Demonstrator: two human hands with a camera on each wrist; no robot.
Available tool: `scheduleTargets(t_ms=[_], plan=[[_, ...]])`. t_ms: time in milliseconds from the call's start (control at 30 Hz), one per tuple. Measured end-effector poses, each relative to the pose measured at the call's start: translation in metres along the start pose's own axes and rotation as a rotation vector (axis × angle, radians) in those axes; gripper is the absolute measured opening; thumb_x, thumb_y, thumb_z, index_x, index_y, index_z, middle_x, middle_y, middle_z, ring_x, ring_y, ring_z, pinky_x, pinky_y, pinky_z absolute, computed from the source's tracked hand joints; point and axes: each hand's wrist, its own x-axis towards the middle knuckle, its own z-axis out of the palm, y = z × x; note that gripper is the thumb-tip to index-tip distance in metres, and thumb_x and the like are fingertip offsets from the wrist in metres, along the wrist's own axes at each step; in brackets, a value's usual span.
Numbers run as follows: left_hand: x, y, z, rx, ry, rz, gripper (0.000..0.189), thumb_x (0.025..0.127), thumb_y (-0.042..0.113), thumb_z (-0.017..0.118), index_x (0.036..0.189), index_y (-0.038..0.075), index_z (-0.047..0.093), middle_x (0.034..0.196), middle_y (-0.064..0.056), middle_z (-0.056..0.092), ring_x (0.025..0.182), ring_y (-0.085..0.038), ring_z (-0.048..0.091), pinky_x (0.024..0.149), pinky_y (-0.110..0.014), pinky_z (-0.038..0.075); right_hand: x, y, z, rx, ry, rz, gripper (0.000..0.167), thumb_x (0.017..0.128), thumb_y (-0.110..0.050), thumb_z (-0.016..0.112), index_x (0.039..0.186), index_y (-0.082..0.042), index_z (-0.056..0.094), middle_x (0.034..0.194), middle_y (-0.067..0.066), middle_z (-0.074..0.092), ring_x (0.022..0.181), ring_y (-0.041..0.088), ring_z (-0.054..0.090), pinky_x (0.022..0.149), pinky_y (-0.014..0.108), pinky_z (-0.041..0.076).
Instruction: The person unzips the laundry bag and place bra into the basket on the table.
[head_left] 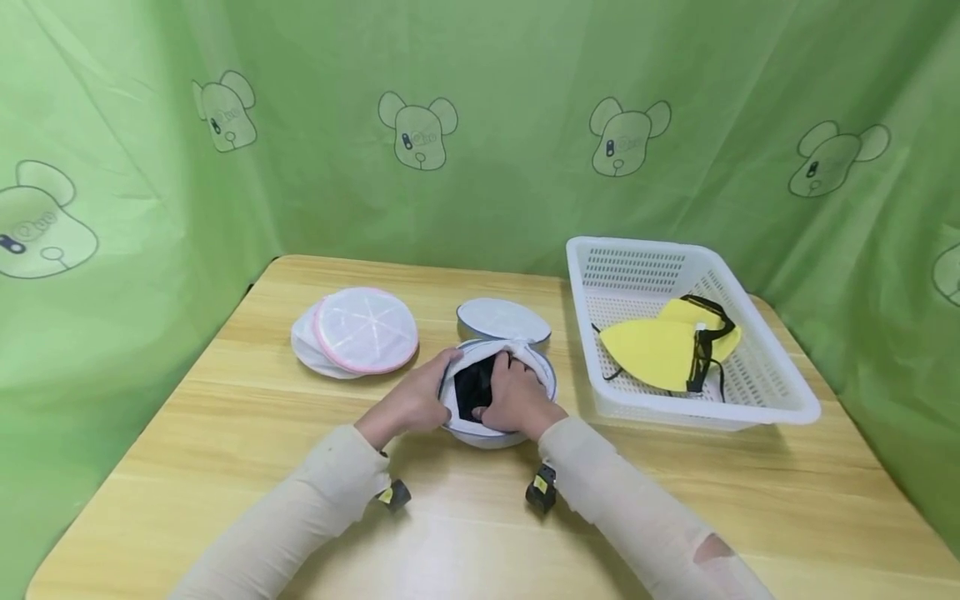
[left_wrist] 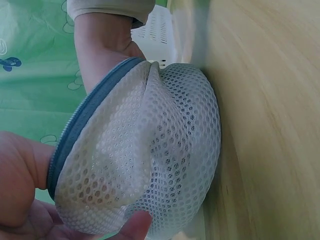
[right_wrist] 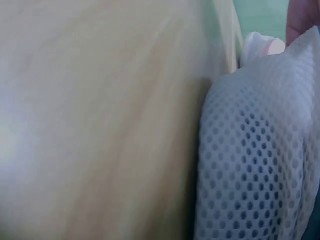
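Observation:
A round white mesh laundry bag with a blue-grey zip edge stands unzipped at the table's middle, its lid folded back behind it. My left hand grips the bag's left rim; in the left wrist view its fingers lie along the mesh. My right hand reaches into the opening, its bent fingers and thumb on a piece of black cloth. Its fingertips are partly hidden inside the bag. In the right wrist view, the mesh side hides this hand.
Left of the bag lie flat round mesh bags, a pink-edged one over a white one. A white plastic basket on the right holds yellow pieces with black straps. A green curtain hangs behind the wooden table.

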Motion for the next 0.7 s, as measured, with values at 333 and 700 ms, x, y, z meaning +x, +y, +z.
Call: scheduleTargets(t_ms=[333, 700], plan=[[0.002, -0.002, 0.0, 0.0, 0.005, -0.002, 0.091, 0.067, -0.011, 0.067, 0.149, 0.005, 0.03, 0.147, -0.016, 0.04, 0.128, -0.027, 0.042, 0.109, -0.041, 0.033, -0.008, 0.005, 0.008, -0.048, 0.228, -0.25, 0.076, 0.067, -0.014, 0.078, 0.128, 0.013, 0.041, 0.113, 0.03, 0.056, 0.095, 0.04, 0.059, 0.082, 0.047, 0.051], [0.0, 0.001, -0.002, 0.014, 0.006, 0.017, 0.091, 0.07, -0.007, 0.072, 0.149, 0.008, 0.031, 0.148, -0.016, 0.04, 0.132, -0.029, 0.04, 0.109, -0.042, 0.032, -0.006, 0.017, 0.004, -0.026, 0.283, -0.448, 0.05, 0.072, -0.003, 0.077, 0.116, 0.003, 0.052, 0.094, 0.019, 0.062, 0.088, 0.034, 0.063, 0.078, 0.045, 0.053]])
